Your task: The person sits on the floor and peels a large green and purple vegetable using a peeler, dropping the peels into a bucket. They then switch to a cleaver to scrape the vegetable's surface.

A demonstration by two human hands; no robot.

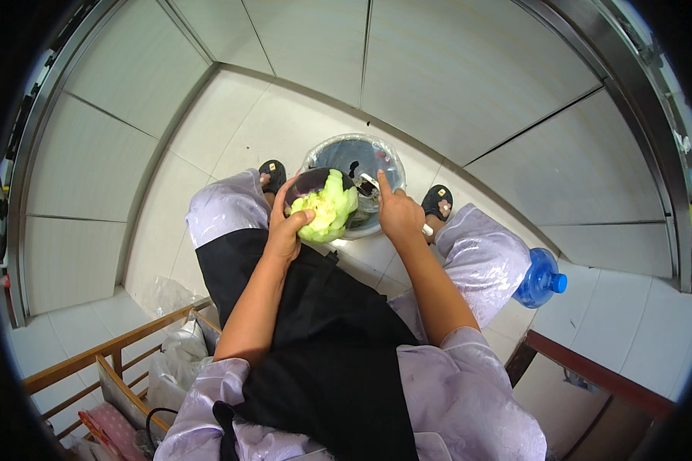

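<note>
My left hand point(288, 227) holds a partly peeled eggplant point(326, 207), its thumb on the pale green flesh; dark purple skin shows on the upper left side. My right hand point(401, 213) grips a white-handled peeler point(371, 182), with the index finger stretched along it. The peeler's head points towards the eggplant, with a small gap between them. Below both hands stands a round bin lined with a clear plastic bag point(402, 164); dark peelings point(354, 168) lie in it. The exact kind of vegetable is partly uncertain from its shape.
Pale cabinets point(438, 75) curve around the tiled floor. A blue water jug point(539, 279) lies beside my right knee. A wooden rack point(115, 346) with plastic bags point(176, 363) stands at the lower left, and a dark red wooden frame point(600, 369) at the lower right.
</note>
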